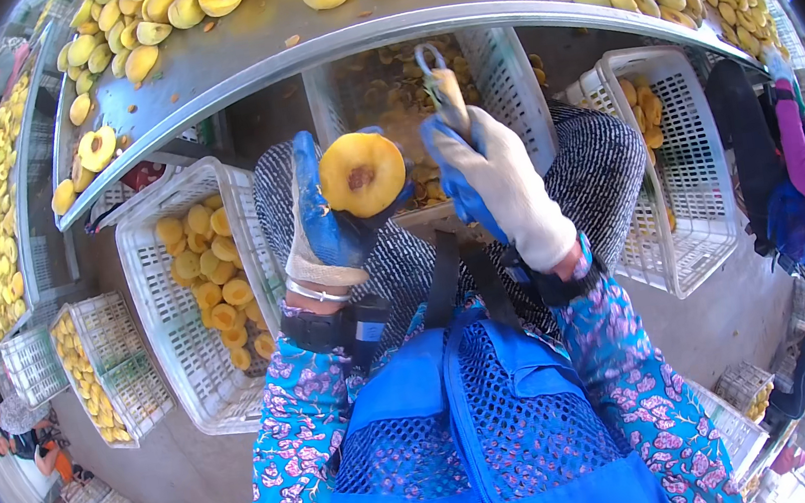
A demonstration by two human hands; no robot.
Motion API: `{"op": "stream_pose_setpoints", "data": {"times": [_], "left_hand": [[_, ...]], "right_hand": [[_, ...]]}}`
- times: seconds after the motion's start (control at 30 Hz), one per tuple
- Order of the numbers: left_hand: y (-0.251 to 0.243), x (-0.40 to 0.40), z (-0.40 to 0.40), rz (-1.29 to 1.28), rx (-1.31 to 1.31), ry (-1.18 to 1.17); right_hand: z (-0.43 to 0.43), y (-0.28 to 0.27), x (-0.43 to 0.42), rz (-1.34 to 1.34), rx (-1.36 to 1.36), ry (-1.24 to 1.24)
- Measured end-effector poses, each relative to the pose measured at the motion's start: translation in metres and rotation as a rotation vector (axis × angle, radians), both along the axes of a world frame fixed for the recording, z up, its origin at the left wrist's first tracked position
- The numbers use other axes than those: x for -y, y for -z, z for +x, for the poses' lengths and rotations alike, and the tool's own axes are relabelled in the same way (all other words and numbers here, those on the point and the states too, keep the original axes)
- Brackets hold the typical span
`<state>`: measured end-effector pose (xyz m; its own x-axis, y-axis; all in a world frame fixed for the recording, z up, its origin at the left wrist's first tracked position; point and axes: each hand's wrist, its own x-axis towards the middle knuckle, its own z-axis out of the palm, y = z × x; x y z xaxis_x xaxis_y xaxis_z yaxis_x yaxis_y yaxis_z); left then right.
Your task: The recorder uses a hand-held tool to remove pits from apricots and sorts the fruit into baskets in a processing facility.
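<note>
My left hand (330, 211), in a blue-coated glove, holds a halved yellow fruit (363, 175), perhaps a peach, with its cut face up and a brown, rough hollow at its centre. To the right, my right hand (486, 166), gloved in white and blue, is closed round the handle of a small tool (447, 95) with a metal loop at its tip. The loop points away from me, apart from the fruit. Beyond both hands lies the metal table (375, 25) with many yellow fruits; one halved fruit (97, 149) sits near its left corner.
A white plastic crate (147, 320) with fruit halves stands left; another crate (699, 215) stands right. Between my knees, below the table edge, is a crate (514, 87) with scraps. Other people (802, 157) are at the right and far left. More crates (115, 362) stand on the floor.
</note>
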<state>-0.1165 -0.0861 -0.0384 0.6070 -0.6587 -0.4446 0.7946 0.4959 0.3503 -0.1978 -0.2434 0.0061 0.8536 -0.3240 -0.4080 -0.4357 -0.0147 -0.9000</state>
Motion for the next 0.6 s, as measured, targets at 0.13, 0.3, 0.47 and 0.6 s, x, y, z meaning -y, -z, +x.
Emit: {"op": "stream_pose_setpoints", "data": {"times": [0.13,0.3,0.47,0.6], "left_hand": [[0.013,-0.002,0.002,-0.047,0.024,-0.133],[0.005,0.003,-0.007,0.109,0.115,-0.104],[0.003,0.007,-0.013,0.167,0.252,-0.114],[0.017,0.006,-0.01,0.397,0.668,-0.138]], "right_hand": [[-0.029,0.008,-0.029,-0.314,-0.048,-0.129],[-0.026,0.019,-0.045,-0.369,-0.083,-0.247],[-0.024,0.025,-0.045,-0.396,-0.079,-0.254],[-0.021,0.031,-0.048,-0.387,-0.102,-0.255]]}}
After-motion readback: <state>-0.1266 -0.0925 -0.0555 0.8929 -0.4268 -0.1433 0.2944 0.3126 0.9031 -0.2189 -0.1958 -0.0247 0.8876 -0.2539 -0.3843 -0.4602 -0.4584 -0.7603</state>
